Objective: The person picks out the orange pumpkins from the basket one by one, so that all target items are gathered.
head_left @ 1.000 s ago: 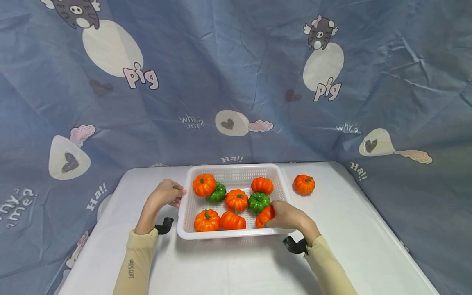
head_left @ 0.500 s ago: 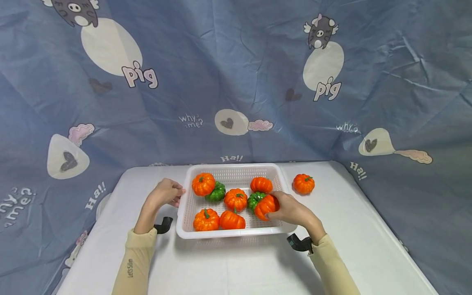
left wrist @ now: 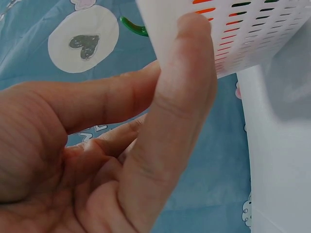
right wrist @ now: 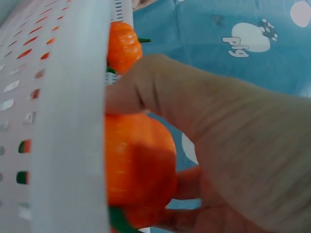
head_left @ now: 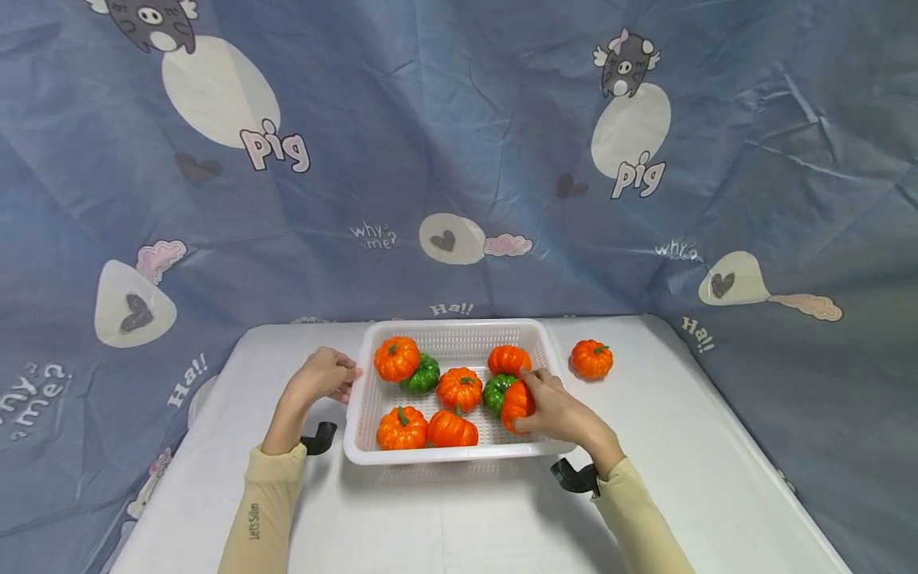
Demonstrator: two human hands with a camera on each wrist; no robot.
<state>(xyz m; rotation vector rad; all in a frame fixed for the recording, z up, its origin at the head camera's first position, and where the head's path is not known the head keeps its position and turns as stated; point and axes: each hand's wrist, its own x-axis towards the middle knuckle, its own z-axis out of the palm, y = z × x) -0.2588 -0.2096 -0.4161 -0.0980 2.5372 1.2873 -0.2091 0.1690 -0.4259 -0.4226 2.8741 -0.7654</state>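
Observation:
A white perforated plastic basket (head_left: pixel 459 453) holds several orange and green toy pumpkins. My left hand (head_left: pixel 326 376) pinches its left rim between thumb and finger, as the left wrist view shows (left wrist: pixel 160 116). Inside the right end, my right hand (head_left: pixel 555 406) grips an orange pumpkin (head_left: pixel 516 405), thumb on the near side and fingers round the far side. In the right wrist view this pumpkin (right wrist: pixel 141 160) is partly covered by the basket's rim (right wrist: pixel 73 121). A green pumpkin (head_left: pixel 495 394) sits against its left, and another orange pumpkin (head_left: pixel 508 359) lies just behind.
One orange pumpkin (head_left: pixel 591 359) lies on the white table (head_left: pixel 681 430), right of the basket. Several others, such as an orange one (head_left: pixel 459 388) in the middle and a green one (head_left: pixel 421 375), fill the basket's left and centre. A blue printed cloth (head_left: pixel 459 159) hangs behind.
My right hand has lifted the orange pumpkin away from the front wall toward the green one, then shifted and turned it slightly. The left hand has stayed at the rim.

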